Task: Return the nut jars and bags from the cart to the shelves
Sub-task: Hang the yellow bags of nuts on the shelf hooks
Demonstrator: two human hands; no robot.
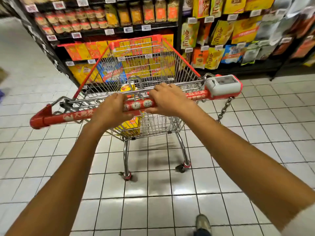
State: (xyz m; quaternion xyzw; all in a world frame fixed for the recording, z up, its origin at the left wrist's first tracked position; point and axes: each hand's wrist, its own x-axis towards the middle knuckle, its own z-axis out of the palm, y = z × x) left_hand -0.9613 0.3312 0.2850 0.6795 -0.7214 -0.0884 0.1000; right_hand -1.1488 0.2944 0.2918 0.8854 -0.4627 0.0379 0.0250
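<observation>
A wire shopping cart (179, 58) with a red handle bar (56, 117) stands on the tiled floor facing the shelves. My left hand (110, 110) grips the handle left of its middle. My right hand (167, 99) grips it right of the middle. Inside the cart lies a yellow package (130, 126), seen through the wires, with more yellow (127, 87) showing behind the child seat flap. Shelves (109, 34) ahead carry rows of nut jars (75, 20) at upper left and hanging nut bags (219, 32) at right.
Yellow and orange boxes (81, 51) fill the lower shelves behind the cart. A grey coin lock (223, 86) with a chain sits at the handle's right end. White tiled floor (153, 201) spreads around; my shoe (202, 223) shows at the bottom.
</observation>
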